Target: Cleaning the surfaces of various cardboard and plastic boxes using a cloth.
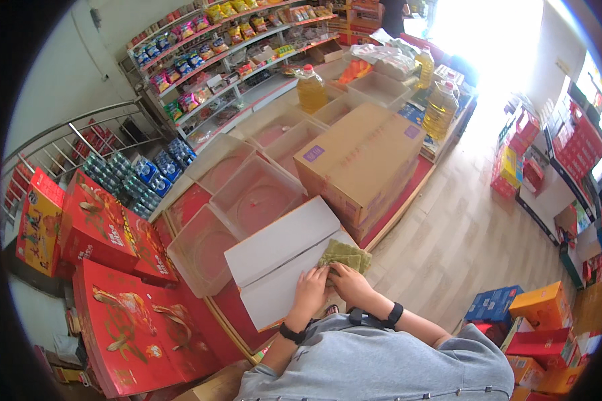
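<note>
A folded green cloth [344,255] lies over the right end of a white closed carton [277,252], close in front of me. My left hand [310,289] has its fingers bent at the cloth's near left corner and closed on it. Right beside it, my right hand [351,283] pinches the cloth's near edge, its fingertips partly hidden. The two hands almost touch. Each wrist wears a black band.
Beyond the white carton stand a brown cardboard box [361,157] and clear plastic bins [257,194] on a red-topped table. Oil bottles [311,90] stand farther back. Red gift boxes [134,327] crowd the left; snack shelves [227,47] line the back wall. Colourful cartons [542,307] sit lower right.
</note>
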{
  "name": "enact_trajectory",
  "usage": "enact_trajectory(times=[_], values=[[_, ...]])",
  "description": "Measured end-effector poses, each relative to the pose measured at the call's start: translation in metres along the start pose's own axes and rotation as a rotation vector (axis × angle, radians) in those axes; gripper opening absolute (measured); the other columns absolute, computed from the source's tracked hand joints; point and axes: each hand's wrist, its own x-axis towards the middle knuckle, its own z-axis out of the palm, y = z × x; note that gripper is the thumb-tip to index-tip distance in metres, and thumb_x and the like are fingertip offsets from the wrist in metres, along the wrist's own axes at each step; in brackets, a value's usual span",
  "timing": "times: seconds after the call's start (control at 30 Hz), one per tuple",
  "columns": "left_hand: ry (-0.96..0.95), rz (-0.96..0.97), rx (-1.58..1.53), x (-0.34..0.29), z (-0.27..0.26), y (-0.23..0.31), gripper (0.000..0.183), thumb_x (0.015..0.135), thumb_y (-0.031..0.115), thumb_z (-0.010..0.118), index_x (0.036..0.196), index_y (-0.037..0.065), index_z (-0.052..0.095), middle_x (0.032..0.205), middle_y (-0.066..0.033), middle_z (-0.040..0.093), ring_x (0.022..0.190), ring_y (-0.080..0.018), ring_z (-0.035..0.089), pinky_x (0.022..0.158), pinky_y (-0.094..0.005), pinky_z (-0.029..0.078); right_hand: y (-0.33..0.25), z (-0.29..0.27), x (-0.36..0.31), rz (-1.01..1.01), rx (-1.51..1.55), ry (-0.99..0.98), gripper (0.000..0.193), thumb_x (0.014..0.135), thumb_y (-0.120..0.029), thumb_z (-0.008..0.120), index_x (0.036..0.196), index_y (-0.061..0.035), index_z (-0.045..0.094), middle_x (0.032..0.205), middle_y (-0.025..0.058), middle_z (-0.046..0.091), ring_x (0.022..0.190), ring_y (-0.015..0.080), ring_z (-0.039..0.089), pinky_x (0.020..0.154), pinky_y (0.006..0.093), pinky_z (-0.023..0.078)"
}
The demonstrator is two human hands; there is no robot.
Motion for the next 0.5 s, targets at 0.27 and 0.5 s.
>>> enact_trajectory(times=[0.27,0.5], values=[[-0.285,-0.109,-0.03,-0.013,-0.041,-0.005,0.059,0.07,0.03,0.07,0.12,0.006,0.051,0.123,-0.0084,0.053,0.109,-0.0254,0.052,0.09,-0.0401,0.043,-0.024,-0.011,-0.007,0.042,0.366,-0.087,0.04,0.079,-0.013,0.055,0.118,-0.0114,0.053,0.129,0.0085,0.045,0.113,0.0278,0.049,0.086,0.0357,0.047],[-0.205,0.009,0.035,-0.009,0.007,-0.024,0.096,0.067,0.046,0.069,0.139,0.004,0.022,0.142,-0.0137,0.028,0.131,-0.0333,0.027,0.1,-0.0552,0.029,-0.003,0.021,-0.006,0.004,-0.052,0.062,0.046,0.083,-0.025,0.056,0.125,-0.0086,0.047,0.139,0.0116,0.035,0.124,0.0301,0.038,0.1,0.0387,0.036]])
